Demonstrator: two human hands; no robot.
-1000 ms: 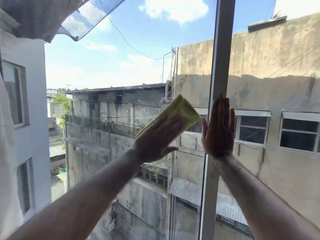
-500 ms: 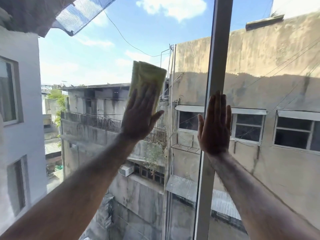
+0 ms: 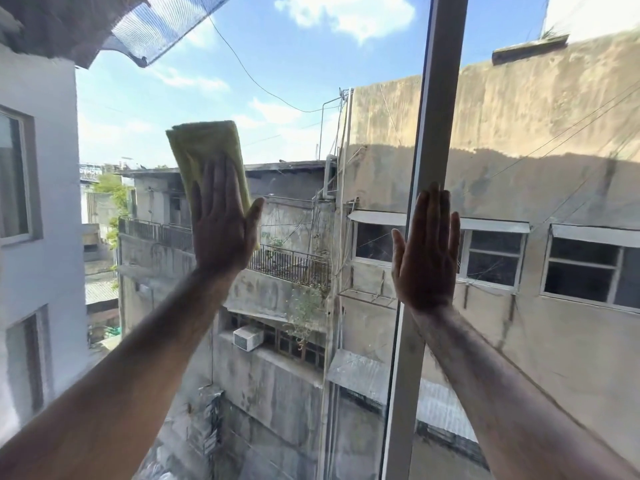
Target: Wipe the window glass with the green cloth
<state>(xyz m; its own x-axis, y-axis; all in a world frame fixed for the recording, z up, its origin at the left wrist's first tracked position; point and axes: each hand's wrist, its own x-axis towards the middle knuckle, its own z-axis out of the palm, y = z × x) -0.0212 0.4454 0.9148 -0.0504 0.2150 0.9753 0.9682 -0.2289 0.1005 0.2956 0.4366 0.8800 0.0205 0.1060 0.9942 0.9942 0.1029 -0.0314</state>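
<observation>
The window glass (image 3: 298, 98) fills the view. A folded yellow-green cloth (image 3: 204, 150) lies flat against the left pane, its upper part sticking out above my fingers. My left hand (image 3: 223, 223) presses it to the glass with a flat palm and straight fingers. My right hand (image 3: 429, 251) is spread flat, holding nothing, over the grey vertical window frame (image 3: 440, 98) and the pane beside it.
The frame bar runs from top to bottom right of centre, dividing two panes. Outside stand a white building (image 3: 38, 202) at the left and weathered concrete buildings (image 3: 540, 140) ahead and right. A mesh awning (image 3: 162, 26) hangs at the top left.
My left hand has swept the cloth leftward and upward across the left pane, turning from tilted right to pointing up. My right hand has stayed flat on the frame.
</observation>
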